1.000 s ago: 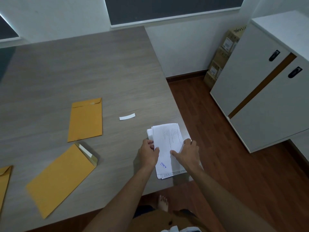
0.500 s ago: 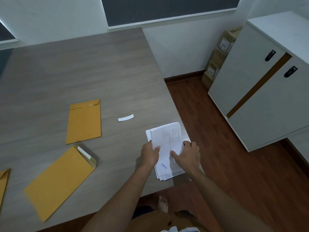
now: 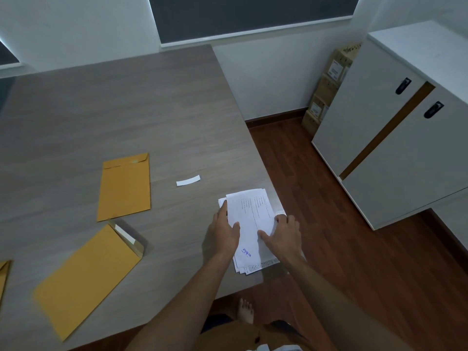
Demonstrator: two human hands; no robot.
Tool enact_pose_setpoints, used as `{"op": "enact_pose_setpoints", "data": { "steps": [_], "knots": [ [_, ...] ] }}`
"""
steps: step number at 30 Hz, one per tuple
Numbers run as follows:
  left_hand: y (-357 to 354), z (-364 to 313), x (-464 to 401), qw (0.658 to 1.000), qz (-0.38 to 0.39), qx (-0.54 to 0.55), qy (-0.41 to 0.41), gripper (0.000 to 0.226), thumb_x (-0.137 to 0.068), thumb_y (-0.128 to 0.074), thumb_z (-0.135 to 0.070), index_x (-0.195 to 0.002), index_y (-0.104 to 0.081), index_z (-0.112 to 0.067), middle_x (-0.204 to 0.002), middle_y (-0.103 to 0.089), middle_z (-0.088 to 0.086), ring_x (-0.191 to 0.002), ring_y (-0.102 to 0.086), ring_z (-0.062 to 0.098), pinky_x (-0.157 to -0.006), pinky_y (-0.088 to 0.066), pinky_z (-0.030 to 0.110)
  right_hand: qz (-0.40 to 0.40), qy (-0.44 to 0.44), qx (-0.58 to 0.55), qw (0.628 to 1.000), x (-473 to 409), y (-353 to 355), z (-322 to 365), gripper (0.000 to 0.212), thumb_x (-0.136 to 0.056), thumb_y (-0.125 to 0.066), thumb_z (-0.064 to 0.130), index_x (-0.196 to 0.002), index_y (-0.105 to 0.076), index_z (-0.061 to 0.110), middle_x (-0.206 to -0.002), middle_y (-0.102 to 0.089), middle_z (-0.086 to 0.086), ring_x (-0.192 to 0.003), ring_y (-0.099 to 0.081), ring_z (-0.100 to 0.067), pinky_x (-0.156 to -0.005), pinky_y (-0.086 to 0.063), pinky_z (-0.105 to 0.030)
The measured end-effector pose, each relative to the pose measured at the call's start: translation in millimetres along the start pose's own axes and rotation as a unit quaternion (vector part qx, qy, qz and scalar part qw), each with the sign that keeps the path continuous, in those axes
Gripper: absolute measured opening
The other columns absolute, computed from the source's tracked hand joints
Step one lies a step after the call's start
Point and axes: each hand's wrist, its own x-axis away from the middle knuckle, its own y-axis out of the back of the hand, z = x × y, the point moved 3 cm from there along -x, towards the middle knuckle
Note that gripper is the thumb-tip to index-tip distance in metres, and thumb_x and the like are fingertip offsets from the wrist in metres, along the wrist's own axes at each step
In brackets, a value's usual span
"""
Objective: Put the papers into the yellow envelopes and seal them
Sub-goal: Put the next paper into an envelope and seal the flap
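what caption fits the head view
Both hands, left hand and right hand, on the paper stack beside yellow envelopes.

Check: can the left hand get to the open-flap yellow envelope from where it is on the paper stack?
Probably yes. The left hand rests on the paper stack; the open-flap envelope lies flat to its left with only bare table between them. Nothing blocks a sideways reach, though it would have to let go of the papers.
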Motion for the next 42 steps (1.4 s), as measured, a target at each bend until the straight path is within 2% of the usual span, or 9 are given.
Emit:
{"op": "enact_pose_setpoints", "data": {
  "steps": [4, 12, 18, 22, 27, 31, 35, 38, 42],
  "knots": [
    [2, -5, -7, 0.996, 0.005, 0.086, 0.024, 0.04, -0.095, -0.06, -0.017, -0.132, -0.049, -0.026, -0.117, -0.064, -0.006, -0.087, -0.06, 0.008, -0.057, -0.043, 0.013, 0.001, 0.005, 0.003, 1.0, 0, 0, 0, 0.069, -0.075, -0.065, 0.065, -0.126, -0.046, 0.022, -0.125, -0.049, 0.002, -0.11, -0.046, -0.014, -0.094, -0.042, -0.028],
    [-11, 8, -28, 0.985, 0.085, 0.126, 0.083, 0.007, -0.087, -0.063, -0.024, -0.083, -0.065, -0.029, -0.093, -0.071, -0.008, -0.083, -0.069, 0.018, -0.08, -0.059, 0.043, -0.012, 0.011, -0.002, 1.0, -2, -6, -2, 0.067, -0.072, -0.065, 0.064, -0.121, -0.048, 0.022, -0.119, -0.05, 0.001, -0.107, -0.046, -0.015, -0.09, -0.045, -0.03],
    [-7, 3, -30, 0.972, 0.063, 0.198, 0.11, 0.02, -0.094, -0.057, -0.014, -0.114, -0.063, -0.012, -0.111, -0.069, 0.006, -0.095, -0.066, 0.026, -0.088, -0.055, 0.043, -0.015, -0.012, -0.031, 0.999, 0, 2, 4, 0.069, -0.072, -0.059, 0.072, -0.123, -0.046, 0.027, -0.124, -0.051, 0.006, -0.108, -0.048, -0.014, -0.093, -0.044, -0.031],
    [13, 6, -37, 0.947, 0.016, 0.275, 0.165, 0.019, -0.096, -0.057, -0.01, -0.114, -0.06, -0.008, -0.102, -0.064, 0.005, -0.09, -0.062, 0.024, -0.079, -0.05, 0.032, -0.009, -0.015, -0.081, 0.997, -2, 10, 20, 0.072, -0.069, -0.06, 0.075, -0.124, -0.046, 0.032, -0.126, -0.055, 0.01, -0.11, -0.05, -0.014, -0.095, -0.045, -0.035],
    [45, 30, -47, 0.904, -0.036, 0.379, 0.195, 0.016, -0.093, -0.057, -0.002, -0.107, -0.062, -0.008, -0.107, -0.067, 0.009, -0.093, -0.065, 0.027, -0.085, -0.053, 0.038, 0.033, -0.024, -0.225, 0.974, -5, 10, 53, 0.068, -0.068, -0.075, 0.061, -0.123, -0.047, 0.031, -0.12, -0.062, 0.005, -0.098, -0.06, -0.014, -0.087, -0.054, -0.032],
    [76, 60, -54, 0.876, -0.064, 0.431, 0.208, 0.011, -0.092, -0.059, -0.004, -0.102, -0.064, -0.009, -0.108, -0.07, 0.009, -0.093, -0.066, 0.025, -0.085, -0.054, 0.038, 0.121, -0.069, -0.401, 0.905, -5, 4, 92, 0.061, -0.066, -0.085, 0.045, -0.115, -0.053, 0.029, -0.114, -0.06, 0.007, -0.097, -0.059, -0.015, -0.077, -0.052, -0.026],
    [108, 86, -57, 0.842, -0.079, 0.494, 0.202, 0.017, -0.095, -0.056, -0.003, -0.11, -0.063, -0.006, -0.112, -0.068, 0.006, -0.1, -0.064, 0.022, -0.092, -0.051, 0.039, 0.254, -0.108, -0.58, 0.767, 4, -17, 133, 0.064, -0.06, -0.09, 0.029, -0.116, -0.063, 0.014, -0.116, -0.069, -0.006, -0.104, -0.065, -0.028, -0.089, -0.055, -0.047],
    [136, 107, -56, 0.804, -0.116, 0.547, 0.202, 0.02, -0.095, -0.054, 0.003, -0.112, -0.061, -0.004, -0.11, -0.067, 0.005, -0.101, -0.062, 0.023, -0.094, -0.049, 0.038, 0.307, -0.11, -0.659, 0.678, 18, -30, 166, 0.064, -0.064, -0.088, 0.015, -0.121, -0.062, 0.004, -0.12, -0.068, -0.012, -0.11, -0.065, -0.033, -0.097, -0.051, -0.05],
    [170, 138, -50, 0.754, -0.139, 0.609, 0.201, 0.023, -0.094, -0.054, 0.005, -0.114, -0.061, -0.003, -0.115, -0.068, 0.006, -0.101, -0.065, 0.022, -0.092, -0.051, 0.038, 0.349, -0.057, -0.66, 0.662, 39, -47, 211, 0.055, -0.072, -0.081, 0.009, -0.124, -0.062, 0.006, -0.122, -0.067, -0.011, -0.114, -0.063, -0.029, -0.097, -0.049, -0.046]
  ]
}}
